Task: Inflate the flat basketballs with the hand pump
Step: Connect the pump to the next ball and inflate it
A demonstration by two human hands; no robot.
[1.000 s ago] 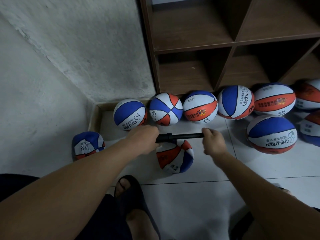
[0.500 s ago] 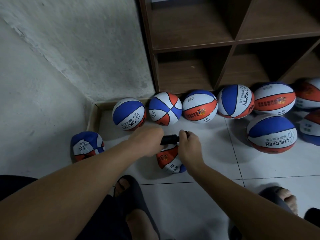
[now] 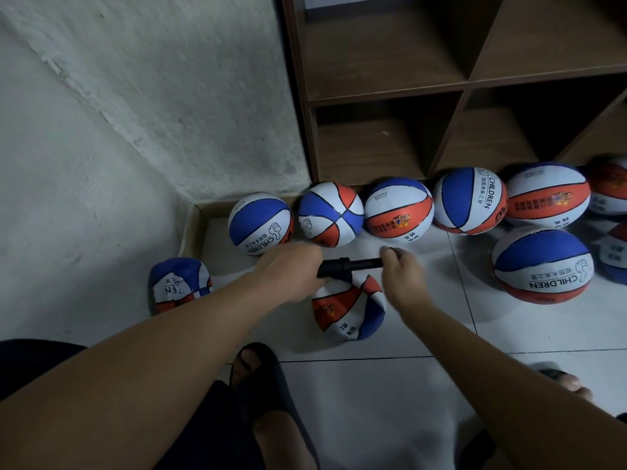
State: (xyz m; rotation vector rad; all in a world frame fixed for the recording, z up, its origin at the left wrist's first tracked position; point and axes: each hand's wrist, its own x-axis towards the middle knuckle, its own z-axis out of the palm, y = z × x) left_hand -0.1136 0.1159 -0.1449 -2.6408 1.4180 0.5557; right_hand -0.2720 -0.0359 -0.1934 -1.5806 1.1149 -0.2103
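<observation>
A black hand pump (image 3: 349, 267) lies sideways over a partly flat red, white and blue basketball (image 3: 349, 308) on the tiled floor. My left hand (image 3: 291, 271) grips the pump's left end above the ball. My right hand (image 3: 402, 271) grips the pump's handle at its right end, a short way out from the barrel. Another flat ball (image 3: 179, 284) slumps by the wall at the left. Several round balls (image 3: 398, 207) line the foot of the shelf.
A brown wooden shelf unit (image 3: 468, 86) with open cubbies stands behind the balls. A rough white wall (image 3: 118, 113) closes the left side. My feet in dark sandals (image 3: 268, 378) are at the bottom, near the flat ball. More balls (image 3: 543, 264) sit at the right.
My right hand pushed the handle in toward my left hand, then pulled it part of the way back out to the right. My left hand stayed on the pump.
</observation>
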